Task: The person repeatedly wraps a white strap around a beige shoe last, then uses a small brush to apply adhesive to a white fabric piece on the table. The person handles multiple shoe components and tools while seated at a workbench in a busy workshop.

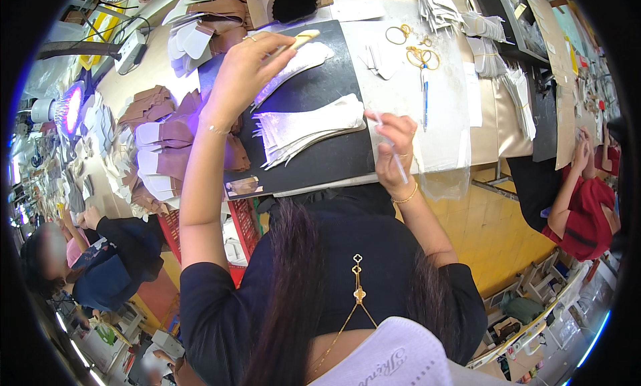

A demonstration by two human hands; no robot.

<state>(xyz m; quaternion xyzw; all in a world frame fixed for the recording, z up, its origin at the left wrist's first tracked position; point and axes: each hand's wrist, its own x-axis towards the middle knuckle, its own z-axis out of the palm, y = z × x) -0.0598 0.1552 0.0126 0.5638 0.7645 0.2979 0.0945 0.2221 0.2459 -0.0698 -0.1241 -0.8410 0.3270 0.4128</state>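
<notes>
Left hand [257, 62] & right hand [395, 142] each w/ a tool at black board [340, 162]

Upper ctr of frame: left hand grasps a pale yellow tool [305, 39] btwn thumb & fingers, near a curved white strip [294, 67]. Right of ctr: right hand, fingers bent, grips a thin whitish stick [401, 168], just beside a fan of white pcs [310, 127], lying mid-frame on the board. Upper left: brown-&-white stacks [167, 145]. Upper right: gold-coloured rings [424, 57] & a blue pen [425, 104].

Left fingers [274, 40] holding yellowish tool [306, 38], right fingers [398, 123] holding slim stick [401, 168], fanned white pieces [308, 129] on black mat [344, 65]
</notes>
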